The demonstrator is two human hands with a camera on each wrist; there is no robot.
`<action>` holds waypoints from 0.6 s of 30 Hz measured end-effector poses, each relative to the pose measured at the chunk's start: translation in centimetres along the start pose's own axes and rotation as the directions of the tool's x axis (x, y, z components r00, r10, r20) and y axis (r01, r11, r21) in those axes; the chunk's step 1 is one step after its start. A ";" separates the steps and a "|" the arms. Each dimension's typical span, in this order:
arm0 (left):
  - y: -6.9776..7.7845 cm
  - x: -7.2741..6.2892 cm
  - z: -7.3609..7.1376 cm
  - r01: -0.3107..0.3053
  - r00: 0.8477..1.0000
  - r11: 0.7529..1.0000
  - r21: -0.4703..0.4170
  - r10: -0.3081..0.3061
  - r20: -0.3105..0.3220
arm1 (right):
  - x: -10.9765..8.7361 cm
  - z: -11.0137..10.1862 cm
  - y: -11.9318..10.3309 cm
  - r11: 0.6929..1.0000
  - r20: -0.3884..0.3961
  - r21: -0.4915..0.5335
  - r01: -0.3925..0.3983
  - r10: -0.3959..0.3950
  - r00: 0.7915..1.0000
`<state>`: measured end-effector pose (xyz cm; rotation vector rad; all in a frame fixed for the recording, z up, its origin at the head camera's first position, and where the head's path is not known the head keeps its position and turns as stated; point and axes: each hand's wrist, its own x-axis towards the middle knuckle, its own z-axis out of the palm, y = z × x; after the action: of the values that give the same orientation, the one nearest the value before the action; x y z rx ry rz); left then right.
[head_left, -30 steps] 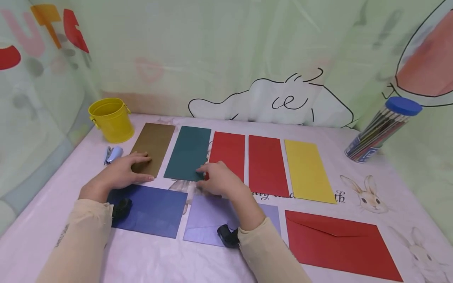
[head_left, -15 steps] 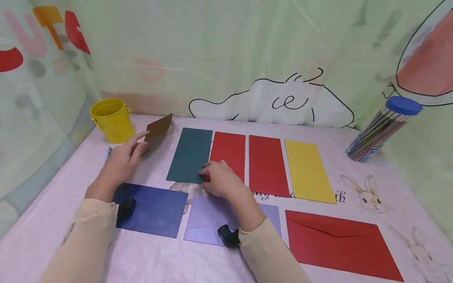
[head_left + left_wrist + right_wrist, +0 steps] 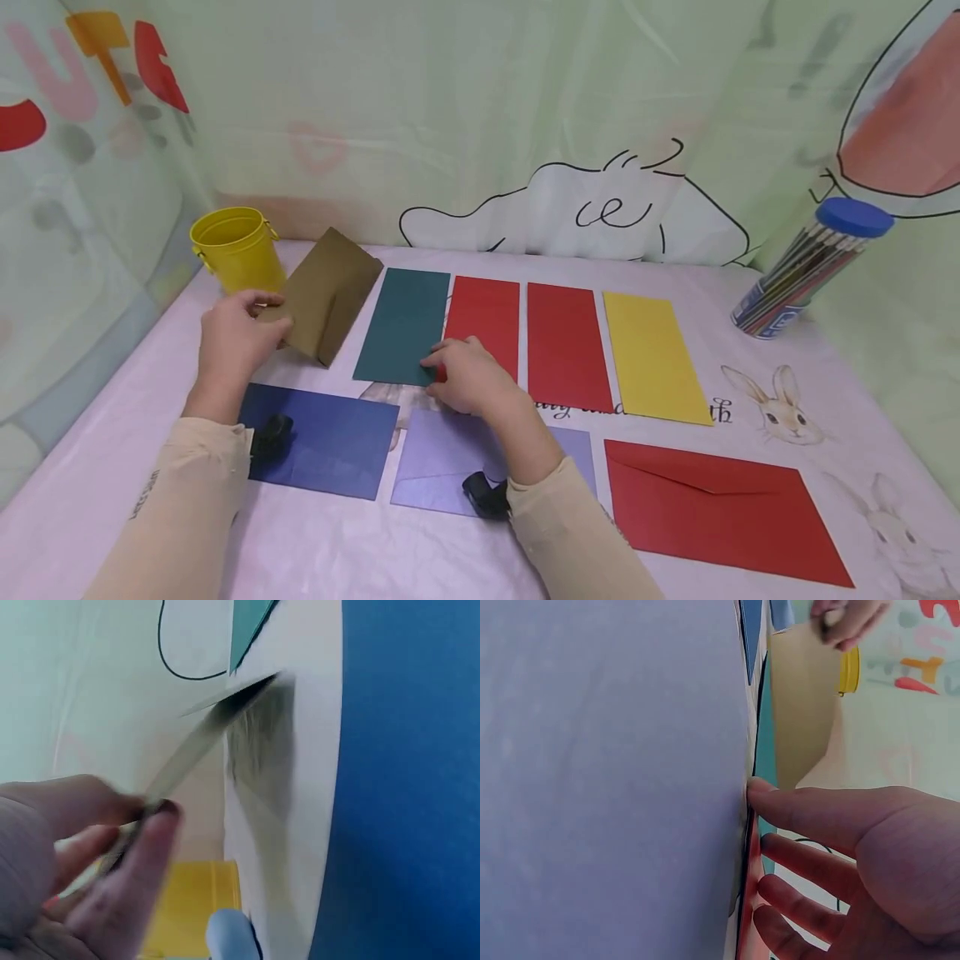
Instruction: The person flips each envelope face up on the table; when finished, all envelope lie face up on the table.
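In the head view my left hand pinches the near left corner of a brown envelope between thumb and fingers. The envelope is tilted up off the table, its flap side showing; the left wrist view has it edge-on and blurred. My right hand rests at the near edges of a dark green envelope and a red envelope. Its fingers are relaxed, with fingertips touching down there in the right wrist view. A blue envelope lies below the left hand, and a lilac envelope below the right.
Farther right lie a second red envelope, a yellow envelope and a red envelope with its flap up. A yellow bucket stands back left, a pencil tub back right. A pale blue object sits by the bucket.
My left hand has picked up the brown envelope from the table and turned it over, bringing its flap side into view. The right hand has stayed nearly still.
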<state>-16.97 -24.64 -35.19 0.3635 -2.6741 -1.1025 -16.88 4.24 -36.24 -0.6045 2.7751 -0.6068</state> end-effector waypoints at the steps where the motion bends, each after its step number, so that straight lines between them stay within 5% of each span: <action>1: -0.1 0.0 0.0 0.024 0.999 1.000 0.015 -0.025 0.043 | 0.0 0.0 0.0 1.000 0.000 0.001 -0.001 0.001 1.000; 9: -0.4 0.3 0.3 0.045 0.985 0.985 0.166 -0.072 0.158 | -0.1 -0.1 0.1 1.000 0.007 -0.003 -0.003 0.003 1.000; 14: -0.3 0.0 0.4 0.102 0.955 0.972 0.214 -0.155 0.251 | -0.2 -0.1 0.1 1.000 0.021 -0.013 0.003 -0.003 1.000; 18: -0.3 -0.3 0.2 0.089 0.944 0.966 0.245 -0.160 0.288 | -0.1 0.1 0.2 1.000 0.025 -0.011 0.008 -0.008 1.000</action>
<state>-16.71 -24.55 -35.57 0.4413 -3.1059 -0.9517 -16.84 4.44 -36.37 -0.6210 2.7557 -0.5822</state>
